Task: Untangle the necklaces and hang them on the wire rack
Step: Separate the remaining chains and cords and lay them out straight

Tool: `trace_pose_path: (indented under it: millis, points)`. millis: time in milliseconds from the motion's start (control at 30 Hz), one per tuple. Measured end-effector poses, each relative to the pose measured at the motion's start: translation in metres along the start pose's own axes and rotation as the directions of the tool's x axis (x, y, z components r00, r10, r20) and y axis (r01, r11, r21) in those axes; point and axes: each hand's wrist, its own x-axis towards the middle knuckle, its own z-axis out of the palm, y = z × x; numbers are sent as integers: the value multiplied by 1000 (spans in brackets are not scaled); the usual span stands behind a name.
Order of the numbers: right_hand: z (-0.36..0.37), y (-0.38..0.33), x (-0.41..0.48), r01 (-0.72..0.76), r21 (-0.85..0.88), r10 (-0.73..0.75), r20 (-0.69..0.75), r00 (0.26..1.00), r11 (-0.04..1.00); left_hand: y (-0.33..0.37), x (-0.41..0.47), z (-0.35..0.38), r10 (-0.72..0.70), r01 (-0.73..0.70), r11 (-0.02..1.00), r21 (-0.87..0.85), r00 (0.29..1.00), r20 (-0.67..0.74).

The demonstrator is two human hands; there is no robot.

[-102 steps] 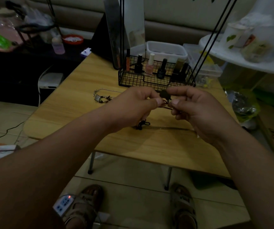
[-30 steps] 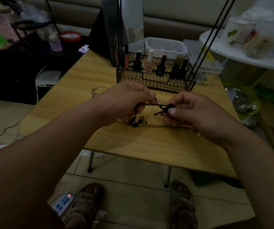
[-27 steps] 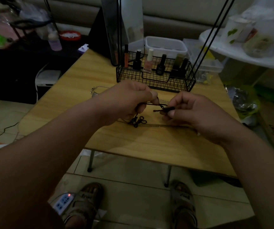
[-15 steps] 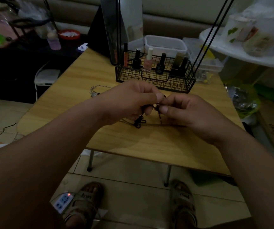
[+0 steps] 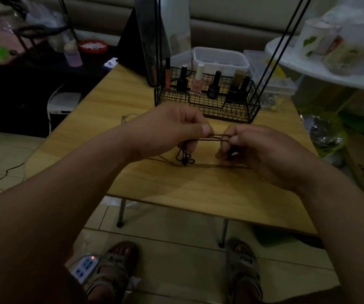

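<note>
Head view: what are the hands holding?

— Both are on a thin dark cord necklace (image 5: 217, 137). The left hand (image 5: 172, 130) pinches one end of a short stretch between thumb and curled fingers. The right hand (image 5: 262, 150) pinches the other end the same way. The cord runs taut between them.

— Where is the rest of it?

— Knotted dark loops (image 5: 185, 158) hang under the left hand, above the middle of the light wooden desk (image 5: 198, 189). More cord trails flat on the desk below the right hand.

— And the rack?

— A black wire-mesh rack (image 5: 231, 110) stands toward the far edge, just beyond the hands and apart from them. Its basket holds small nail polish bottles (image 5: 196, 83), and thin black rods (image 5: 286, 38) rise from it out of frame.

— Any other necklace?

— A silver chain necklace (image 5: 128, 116) lies near the left edge, partly hidden by the left forearm.
</note>
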Motion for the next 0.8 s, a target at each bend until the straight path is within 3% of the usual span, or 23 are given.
trace_pose_path:
  millis: [100, 200, 367, 533, 667, 800]
  points:
    - [-1, -2, 0, 51, 182, -34, -96, 995, 982, 3, -2, -2, 8, -8, 1000, 2, 1000, 21]
    - [-5, 0, 3, 101, 256, -48, -206, 977, 961, 2, -3, -7, -32, 34, 998, -44, 998, 46]
    - [-13, 5, 2, 120, 26, -111, -230, 967, 992, -9, -5, -15, -55, 81, 971, -225, 991, 121]
    - [-16, 3, 0, 116, -5, -113, -256, 960, 993, -10, -7, -20, -67, 97, 967, -235, 989, 134]
    - [-13, 2, 1, 124, 263, -52, -264, 963, 957, -9, -9, -21, -85, 114, 968, -223, 987, 136]
    - [-5, -1, 5, 129, 566, -11, -207, 978, 814, -6, -11, -18, -101, 128, 973, -192, 984, 144]
